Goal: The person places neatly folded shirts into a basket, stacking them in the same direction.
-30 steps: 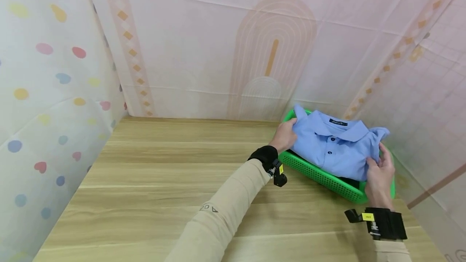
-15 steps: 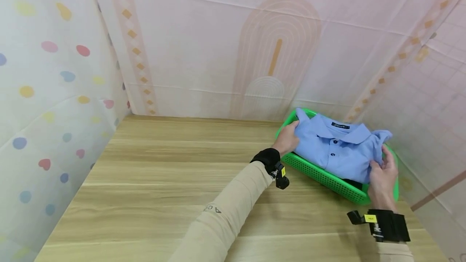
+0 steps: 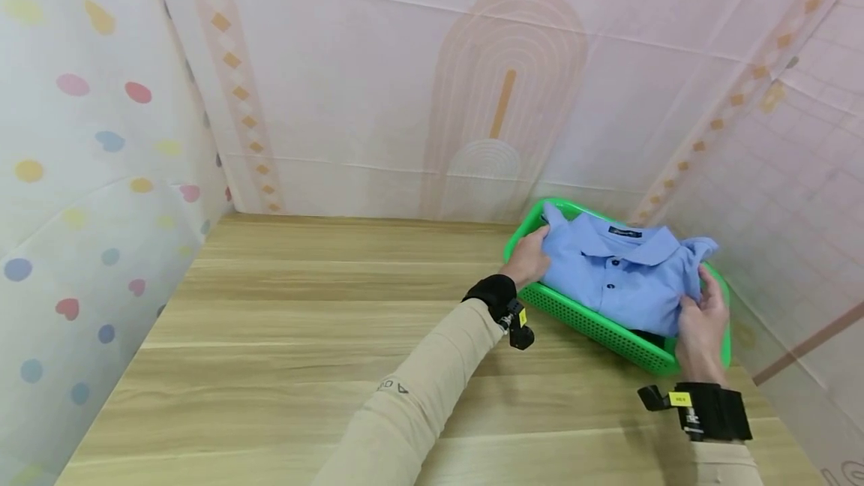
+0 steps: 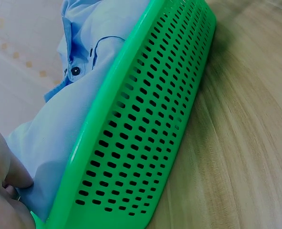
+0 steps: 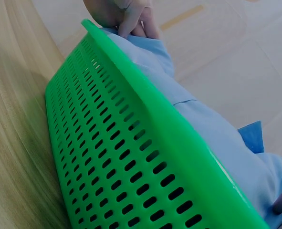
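Observation:
A folded light blue collared shirt [image 3: 628, 276] with dark buttons and a black neck label lies in a green perforated plastic basket [image 3: 594, 325]. At the shirt's left side, my left hand [image 3: 529, 257] pinches the fabric between thumb and fingers. My right hand [image 3: 703, 327] grips the opposite side, its thumb on top of the cloth. In the left wrist view the left hand [image 4: 5, 186] holds a corner of the shirt [image 4: 59, 124] just inside the basket rim. Only a dark bit of the right hand's thumb shows in the right wrist view. Some fingertips are hidden under the cloth.
The basket stands at the back right of a wooden table [image 3: 304, 336], near the patterned back curtain [image 3: 364, 81] and the right curtain [image 3: 796, 193]. A dotted curtain [image 3: 101, 231] hangs on the left. Something dark shows beneath the shirt's front edge.
Both hands keep their hold on the shirt. The shirt seems to sit slightly lower in the basket, with more of the back left rim showing. The view has shifted a little.

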Demonstrator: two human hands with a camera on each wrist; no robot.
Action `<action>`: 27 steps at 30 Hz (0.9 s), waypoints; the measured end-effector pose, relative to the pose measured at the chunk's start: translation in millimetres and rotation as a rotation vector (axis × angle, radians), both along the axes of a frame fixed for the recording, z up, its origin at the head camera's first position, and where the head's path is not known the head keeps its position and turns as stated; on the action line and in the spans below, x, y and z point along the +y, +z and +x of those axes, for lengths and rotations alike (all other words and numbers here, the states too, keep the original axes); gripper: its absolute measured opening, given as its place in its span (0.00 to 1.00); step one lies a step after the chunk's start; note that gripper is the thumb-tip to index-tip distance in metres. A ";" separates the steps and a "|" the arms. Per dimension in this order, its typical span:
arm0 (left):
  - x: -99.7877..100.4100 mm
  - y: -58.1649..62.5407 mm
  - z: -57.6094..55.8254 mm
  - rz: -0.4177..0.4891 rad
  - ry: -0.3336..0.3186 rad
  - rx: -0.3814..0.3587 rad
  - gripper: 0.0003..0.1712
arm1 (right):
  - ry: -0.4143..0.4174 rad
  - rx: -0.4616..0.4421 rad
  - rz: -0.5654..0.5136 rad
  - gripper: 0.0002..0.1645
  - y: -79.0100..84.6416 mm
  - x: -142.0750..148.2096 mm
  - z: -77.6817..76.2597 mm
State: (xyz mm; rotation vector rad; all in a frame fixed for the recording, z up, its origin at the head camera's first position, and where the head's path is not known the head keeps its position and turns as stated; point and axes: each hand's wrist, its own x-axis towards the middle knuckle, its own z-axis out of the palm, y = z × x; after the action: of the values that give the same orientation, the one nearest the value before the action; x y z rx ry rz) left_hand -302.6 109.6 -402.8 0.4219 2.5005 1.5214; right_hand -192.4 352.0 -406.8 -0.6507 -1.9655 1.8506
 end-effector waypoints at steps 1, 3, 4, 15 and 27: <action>-0.6 -0.6 0.1 -0.005 0.003 -0.007 0.39 | 0.007 -0.008 -0.001 0.41 -0.4 0.0 0.3; -1.9 -1.5 0.0 -0.008 0.009 -0.022 0.40 | 0.013 -0.025 0.005 0.42 -1.0 0.1 0.6; -2.6 -1.4 0.1 -0.007 0.011 -0.028 0.40 | 0.016 -0.035 0.012 0.42 -1.2 0.4 0.9; -9.1 2.6 2.4 0.012 0.023 -0.028 0.42 | -0.039 -0.136 0.041 0.42 2.1 1.2 3.3; -16.8 1.9 8.0 0.058 0.043 -0.028 0.40 | -0.075 -0.245 0.162 0.37 3.2 6.5 16.0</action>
State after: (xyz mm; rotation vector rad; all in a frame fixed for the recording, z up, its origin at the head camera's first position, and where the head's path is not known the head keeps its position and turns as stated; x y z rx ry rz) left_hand -294.5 92.8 -400.9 0.3558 2.4646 1.6072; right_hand -176.3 358.5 -403.7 -0.9228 -2.1831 1.6107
